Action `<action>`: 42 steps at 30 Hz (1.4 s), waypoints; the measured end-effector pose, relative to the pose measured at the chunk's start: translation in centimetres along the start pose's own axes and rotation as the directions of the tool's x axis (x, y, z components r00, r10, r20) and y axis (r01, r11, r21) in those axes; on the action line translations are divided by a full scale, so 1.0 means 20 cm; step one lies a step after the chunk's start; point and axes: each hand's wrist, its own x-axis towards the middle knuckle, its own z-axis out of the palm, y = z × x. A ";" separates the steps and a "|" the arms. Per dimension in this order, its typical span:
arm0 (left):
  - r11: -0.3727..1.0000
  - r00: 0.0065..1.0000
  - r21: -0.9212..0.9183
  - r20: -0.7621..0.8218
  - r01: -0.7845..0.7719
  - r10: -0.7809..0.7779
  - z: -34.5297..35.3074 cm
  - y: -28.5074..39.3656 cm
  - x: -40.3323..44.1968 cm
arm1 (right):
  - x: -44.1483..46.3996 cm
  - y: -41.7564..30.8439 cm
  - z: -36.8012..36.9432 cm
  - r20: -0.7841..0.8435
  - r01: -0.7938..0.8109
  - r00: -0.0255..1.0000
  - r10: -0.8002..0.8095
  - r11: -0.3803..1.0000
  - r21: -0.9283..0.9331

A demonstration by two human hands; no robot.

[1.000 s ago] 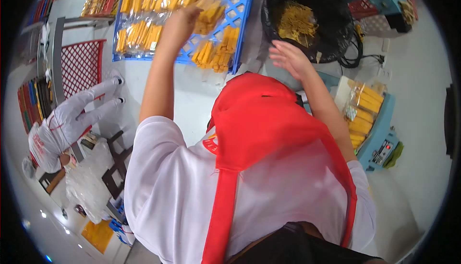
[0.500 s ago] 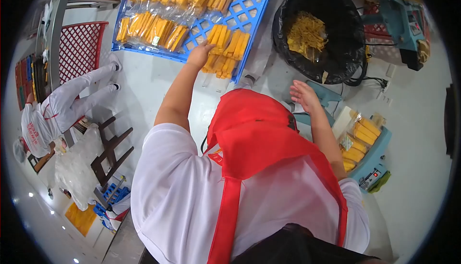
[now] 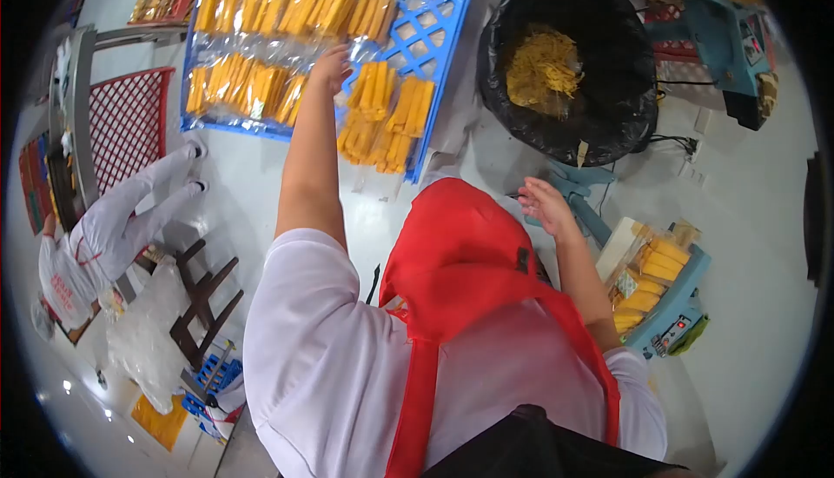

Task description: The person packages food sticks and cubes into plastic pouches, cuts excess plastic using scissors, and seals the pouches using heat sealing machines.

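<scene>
My left hand [image 3: 330, 69] is stretched out over the blue plastic crate [image 3: 407, 54], between two rows of clear packs of yellow sticks. Its fingers look loosely bent and apart, with nothing visible in them. Just right of it lies a loose group of yellow stick packs [image 3: 382, 117] at the crate's near corner. The far row of packs [image 3: 287, 9] lies beyond the hand, and the near row [image 3: 234, 82] is to its left, partly covered by my forearm. My right hand [image 3: 547, 204] hovers beside my red apron, fingers slightly curled and apart, holding nothing.
A bin with a black liner [image 3: 608, 87] holds yellow scraps. At right stands a blue-green machine [image 3: 669, 326] with packs of yellow sticks on it; another machine [image 3: 730, 48] is at upper right. A person in white [image 3: 113, 226] works at far left near a dark stool [image 3: 204, 300].
My left hand has moved off the near-corner packs, farther over the crate and left. My right hand stays near the apron, fingers a little more curled. The view has shifted slightly.
</scene>
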 end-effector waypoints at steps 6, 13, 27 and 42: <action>0.733 0.901 -0.575 0.017 0.363 -0.433 0.10 -0.25 0.46 | -0.13 0.01 0.00 -0.050 -0.028 0.998 0.034 0.993 0.111; 0.944 0.959 -0.216 -0.189 -0.251 0.212 0.29 0.08 0.27 | -0.17 -0.03 0.00 -0.044 0.004 0.999 0.002 0.993 0.122; -0.049 0.321 0.434 0.733 -0.899 0.600 0.30 1.58 -1.56 | -0.48 -0.64 0.19 0.192 0.377 0.882 -0.430 0.889 0.259; -0.493 -0.568 -0.285 0.485 -0.822 0.665 0.60 1.54 -2.05 | -0.95 -1.10 0.46 0.523 0.390 0.259 -0.812 0.583 0.713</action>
